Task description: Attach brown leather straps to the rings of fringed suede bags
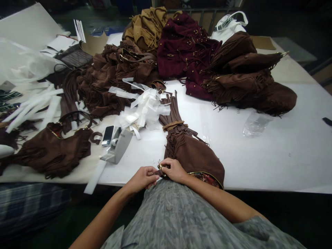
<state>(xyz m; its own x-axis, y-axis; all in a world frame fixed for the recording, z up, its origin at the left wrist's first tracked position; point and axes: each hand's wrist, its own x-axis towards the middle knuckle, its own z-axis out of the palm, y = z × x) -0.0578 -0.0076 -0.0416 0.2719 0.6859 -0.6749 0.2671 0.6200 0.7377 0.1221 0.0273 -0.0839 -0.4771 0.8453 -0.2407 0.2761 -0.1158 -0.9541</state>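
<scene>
A brown fringed bag [198, 155] lies at the table's front edge, its gold zipper open on a patterned lining. My left hand [145, 177] pinches a short brown strap [158, 172] beside the bag's left end. Close against it, my right hand [172, 169] is closed on a small gold-coloured metal piece [160, 166] at the same end. Just beyond the bag lies a bundle of brown straps [174, 112], tied round with a tan band.
Brown bags [114, 76], a maroon bag [178, 45] and a tan bag [147, 29] are piled at the back. Left of me are a tape dispenser [118, 147], a phone [108, 135], white strips [144, 107] and another brown bag [57, 148].
</scene>
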